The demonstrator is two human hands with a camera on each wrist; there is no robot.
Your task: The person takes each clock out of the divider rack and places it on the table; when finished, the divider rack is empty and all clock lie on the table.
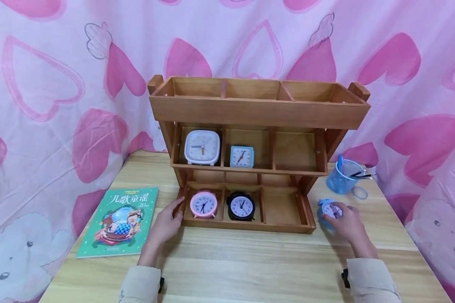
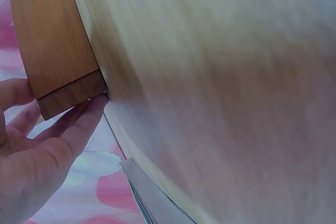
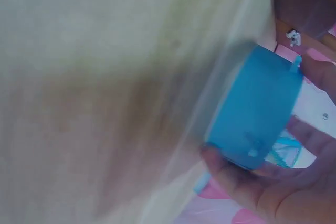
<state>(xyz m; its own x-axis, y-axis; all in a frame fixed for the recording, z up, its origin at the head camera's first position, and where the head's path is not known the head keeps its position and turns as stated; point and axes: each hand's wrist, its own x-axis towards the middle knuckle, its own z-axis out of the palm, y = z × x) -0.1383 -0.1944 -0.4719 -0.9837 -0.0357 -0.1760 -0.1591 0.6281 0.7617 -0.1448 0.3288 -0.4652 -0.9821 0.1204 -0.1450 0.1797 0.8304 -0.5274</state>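
A three-tier wooden shelf (image 1: 258,112) with compartments stands in the middle of the table. My left hand (image 1: 166,225) holds the front left corner of its lowest tier; in the left wrist view, thumb and fingers lie about the end of the wooden board (image 2: 58,40). To the right of the shelf, my right hand (image 1: 346,225) grips a small blue alarm clock (image 3: 257,108), its fingers covering part of the dial. The lowest tier holds a pink alarm clock (image 1: 203,204) at left and a black alarm clock (image 1: 242,206) in the middle compartment.
On the middle tier sit a white clock (image 1: 202,147) and a small turquoise square clock (image 1: 242,157). Left of the shelf lies a green children's book (image 1: 117,223). A blue mesh pen cup (image 1: 341,181) stands at the back right, with a ring of tape (image 1: 360,193) beside it.
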